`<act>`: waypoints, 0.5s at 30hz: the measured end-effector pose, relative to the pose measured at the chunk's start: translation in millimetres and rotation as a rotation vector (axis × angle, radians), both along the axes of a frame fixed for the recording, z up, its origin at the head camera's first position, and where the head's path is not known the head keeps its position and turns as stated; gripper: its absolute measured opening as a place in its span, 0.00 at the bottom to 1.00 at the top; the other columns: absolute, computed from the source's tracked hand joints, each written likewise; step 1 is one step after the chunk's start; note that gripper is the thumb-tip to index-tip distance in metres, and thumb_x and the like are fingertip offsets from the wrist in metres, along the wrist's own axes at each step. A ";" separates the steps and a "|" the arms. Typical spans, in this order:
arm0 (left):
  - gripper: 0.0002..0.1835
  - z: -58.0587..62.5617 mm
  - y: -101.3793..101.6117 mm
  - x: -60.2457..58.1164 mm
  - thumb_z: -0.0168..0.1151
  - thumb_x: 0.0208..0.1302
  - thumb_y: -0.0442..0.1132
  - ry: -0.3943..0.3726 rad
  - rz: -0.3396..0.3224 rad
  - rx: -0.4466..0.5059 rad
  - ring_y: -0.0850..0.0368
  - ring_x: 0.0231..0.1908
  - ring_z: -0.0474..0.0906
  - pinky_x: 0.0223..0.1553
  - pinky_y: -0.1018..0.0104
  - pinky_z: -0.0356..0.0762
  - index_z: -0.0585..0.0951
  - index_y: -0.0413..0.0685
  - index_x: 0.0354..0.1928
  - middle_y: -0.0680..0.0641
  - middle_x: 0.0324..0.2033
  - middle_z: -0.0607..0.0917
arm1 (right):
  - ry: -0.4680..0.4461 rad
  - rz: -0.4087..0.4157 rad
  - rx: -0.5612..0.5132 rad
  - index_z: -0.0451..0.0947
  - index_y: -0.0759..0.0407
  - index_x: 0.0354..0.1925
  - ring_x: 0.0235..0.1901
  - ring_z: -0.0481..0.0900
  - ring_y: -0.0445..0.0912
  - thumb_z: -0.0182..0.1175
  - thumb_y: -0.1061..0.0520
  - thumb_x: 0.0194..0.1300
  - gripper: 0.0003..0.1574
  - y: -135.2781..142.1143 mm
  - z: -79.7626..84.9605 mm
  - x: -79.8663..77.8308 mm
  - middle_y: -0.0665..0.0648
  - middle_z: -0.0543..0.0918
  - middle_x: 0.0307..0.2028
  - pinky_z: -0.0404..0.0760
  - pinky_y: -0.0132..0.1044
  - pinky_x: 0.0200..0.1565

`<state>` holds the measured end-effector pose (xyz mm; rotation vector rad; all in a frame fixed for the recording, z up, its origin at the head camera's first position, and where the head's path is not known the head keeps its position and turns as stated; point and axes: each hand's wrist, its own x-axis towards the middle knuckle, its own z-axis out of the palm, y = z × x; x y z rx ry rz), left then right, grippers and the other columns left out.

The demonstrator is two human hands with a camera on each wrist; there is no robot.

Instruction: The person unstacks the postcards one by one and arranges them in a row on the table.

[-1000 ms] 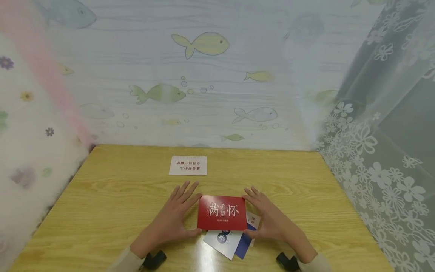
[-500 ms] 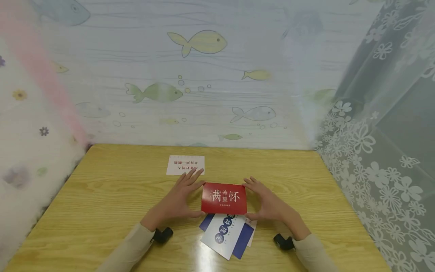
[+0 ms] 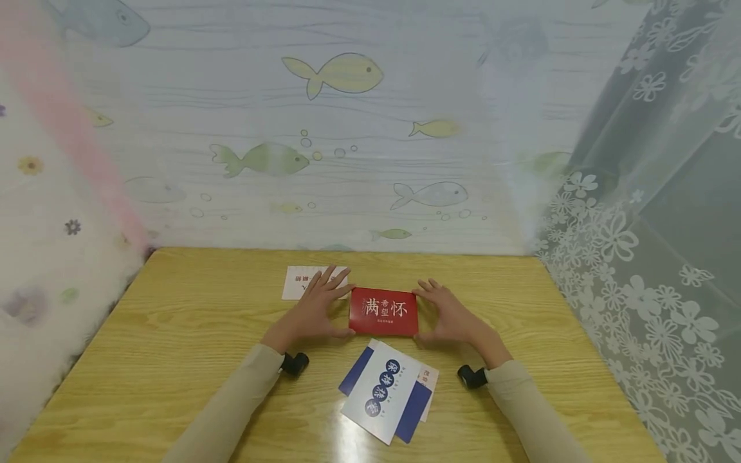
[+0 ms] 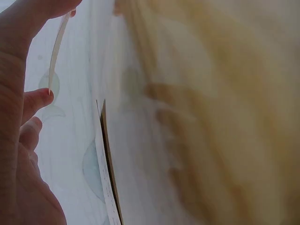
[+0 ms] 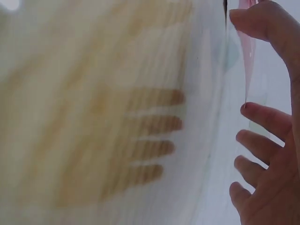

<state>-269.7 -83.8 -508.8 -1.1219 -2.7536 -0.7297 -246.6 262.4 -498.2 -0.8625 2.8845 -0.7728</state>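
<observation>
Both hands hold a red card (image 3: 383, 312) with white and silver characters, raised above the table. My left hand (image 3: 315, 313) pinches its left edge by the corners between thumb and index finger, and my right hand (image 3: 454, 315) does the same on the right edge. The other fingers stretch away from the card. In the left wrist view the card appears edge-on as a thin strip (image 4: 57, 51). Nearer the body lies a loose stack: a white card (image 3: 399, 370) with dark blue circles on top, a blue card (image 3: 415, 411) and a pinkish card (image 3: 428, 376) partly covered beneath.
A white card (image 3: 294, 286) with red characters lies at the back of the wooden table (image 3: 173, 334), partly hidden by the left fingers. A fish-patterned curtain (image 3: 255, 218) hangs behind; a lace curtain (image 3: 631, 289) is at the right. Each wrist wears a black device (image 3: 295, 364).
Both hands have carried the red card forward, away from the body, uncovering more of the stack. The left fingers now overlap the white card at the back.
</observation>
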 end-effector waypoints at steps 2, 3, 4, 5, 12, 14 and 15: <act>0.53 -1.4 1.0 -6.6 0.76 0.48 0.64 -0.018 0.012 -0.018 0.36 0.80 0.40 0.78 0.37 0.37 0.71 0.45 0.73 0.41 0.80 0.55 | -0.021 -0.006 0.018 0.68 0.63 0.71 0.77 0.50 0.70 0.81 0.45 0.43 0.61 -0.4 -0.9 -6.4 0.70 0.61 0.75 0.50 0.67 0.75; 0.53 -2.0 1.2 -9.4 0.76 0.48 0.64 -0.027 0.015 -0.021 0.36 0.80 0.40 0.78 0.36 0.36 0.71 0.45 0.73 0.41 0.80 0.55 | -0.030 -0.007 0.027 0.68 0.63 0.72 0.77 0.49 0.70 0.81 0.45 0.43 0.61 -0.9 -1.0 -9.4 0.70 0.60 0.76 0.51 0.67 0.75; 0.53 -2.3 1.4 -11.9 0.76 0.48 0.64 -0.039 0.017 -0.022 0.36 0.80 0.39 0.78 0.36 0.36 0.71 0.45 0.73 0.42 0.80 0.55 | -0.040 -0.011 0.036 0.68 0.63 0.72 0.77 0.49 0.69 0.81 0.45 0.43 0.61 -1.5 -1.2 -12.1 0.70 0.60 0.76 0.51 0.67 0.75; 0.53 -2.5 1.2 -14.1 0.76 0.48 0.63 -0.056 0.020 -0.023 0.37 0.80 0.38 0.78 0.36 0.35 0.71 0.45 0.73 0.42 0.80 0.54 | -0.049 -0.013 0.044 0.68 0.62 0.72 0.77 0.48 0.69 0.80 0.44 0.44 0.61 -2.1 -1.2 -14.6 0.70 0.60 0.76 0.51 0.67 0.74; 0.53 -6.4 -0.6 -29.7 0.76 0.51 0.61 -0.168 0.042 -0.019 0.40 0.80 0.34 0.78 0.37 0.32 0.67 0.45 0.76 0.43 0.81 0.52 | -0.124 -0.048 0.045 0.65 0.61 0.74 0.79 0.45 0.65 0.80 0.46 0.45 0.62 -5.6 -0.5 -31.0 0.66 0.58 0.78 0.51 0.64 0.75; 0.54 -7.2 -1.6 -34.0 0.77 0.51 0.60 -0.200 0.042 -0.001 0.40 0.80 0.33 0.78 0.37 0.32 0.66 0.45 0.76 0.44 0.80 0.53 | -0.138 -0.054 0.035 0.65 0.60 0.74 0.79 0.45 0.64 0.80 0.46 0.45 0.62 -5.7 -2.6 -37.2 0.65 0.57 0.78 0.51 0.63 0.76; 0.54 -8.0 -2.2 -36.5 0.77 0.51 0.60 -0.215 0.047 0.000 0.42 0.81 0.32 0.78 0.39 0.31 0.65 0.46 0.77 0.45 0.81 0.53 | -0.146 -0.059 0.029 0.65 0.59 0.75 0.79 0.45 0.63 0.80 0.46 0.45 0.62 -5.8 -3.7 -40.4 0.65 0.57 0.78 0.50 0.63 0.76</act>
